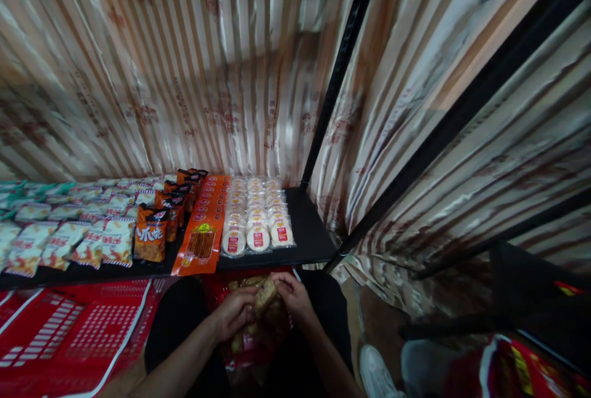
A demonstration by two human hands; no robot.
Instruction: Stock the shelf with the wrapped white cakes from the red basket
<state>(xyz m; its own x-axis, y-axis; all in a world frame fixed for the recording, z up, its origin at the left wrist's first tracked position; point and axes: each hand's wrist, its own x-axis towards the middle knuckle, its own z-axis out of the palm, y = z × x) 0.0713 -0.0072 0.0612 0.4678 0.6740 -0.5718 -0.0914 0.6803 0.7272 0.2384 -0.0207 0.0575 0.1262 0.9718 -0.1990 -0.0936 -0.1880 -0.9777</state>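
Note:
Between my knees, my left hand [236,312] and my right hand [293,294] hold a small yellowish-brown packet [265,297] from both sides, fingers closed on its edges. Its print is too blurred to read. Under my hands lies a red bag [242,356] with more yellowish packets showing in it. On the black shelf [314,232] above stand rows of round white crackers in clear wrap [257,238], a flat orange sheet of snacks [200,241], orange-and-black bags [150,233] and white snack bags [117,241].
A red plastic basket [106,330] with a white handle is at the lower left. Black metal posts [333,93] rise before striped sheeting [207,78]. A white shoe [376,373] is at the lower right, near a red package [521,367] and a dark lower shelf.

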